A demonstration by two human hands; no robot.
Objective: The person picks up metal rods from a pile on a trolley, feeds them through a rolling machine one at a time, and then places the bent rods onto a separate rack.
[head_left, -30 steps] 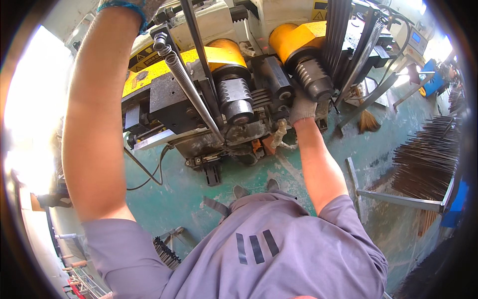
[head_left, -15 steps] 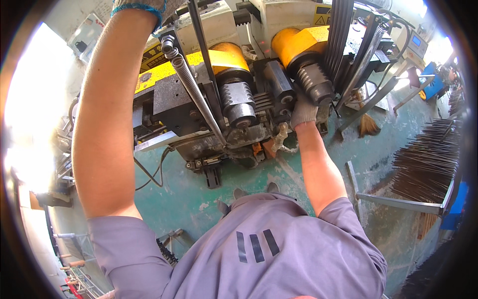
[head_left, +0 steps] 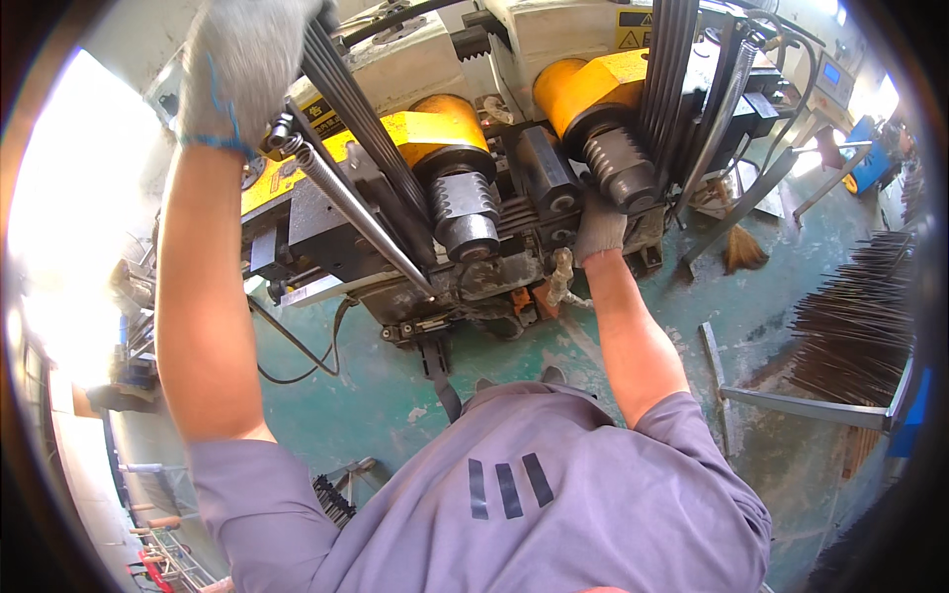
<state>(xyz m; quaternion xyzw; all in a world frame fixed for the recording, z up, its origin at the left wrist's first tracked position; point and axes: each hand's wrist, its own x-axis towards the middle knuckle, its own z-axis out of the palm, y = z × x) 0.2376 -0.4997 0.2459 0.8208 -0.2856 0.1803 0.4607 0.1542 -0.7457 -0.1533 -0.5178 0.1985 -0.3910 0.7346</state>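
My left hand (head_left: 245, 74), in a pale glove with a blue cuff edge, is raised at the upper left and slightly blurred. Its fingers close round the upper part of several long dark metal rods (head_left: 371, 124), which slant down to the left ribbed roller (head_left: 467, 208) of a yellow and black machine. My right hand (head_left: 600, 229), also gloved, reaches in below the right ribbed roller (head_left: 621, 168), beside a dark hexagonal block (head_left: 548, 173). The machine hides its fingers. A second bundle of rods (head_left: 670, 74) stands upright behind the right roller.
Coil springs on bars (head_left: 341, 193) flank the machine. On the right, a metal rack (head_left: 801, 402) holds a large heap of thin rods (head_left: 860, 321). A broom head (head_left: 743, 249) rests on the green floor (head_left: 395, 395). A control box (head_left: 833, 79) stands at the back right.
My left hand has come lower and leftward into view. The rods beside it have tilted left and spread into a visible bundle. My right hand stays beneath the right roller.
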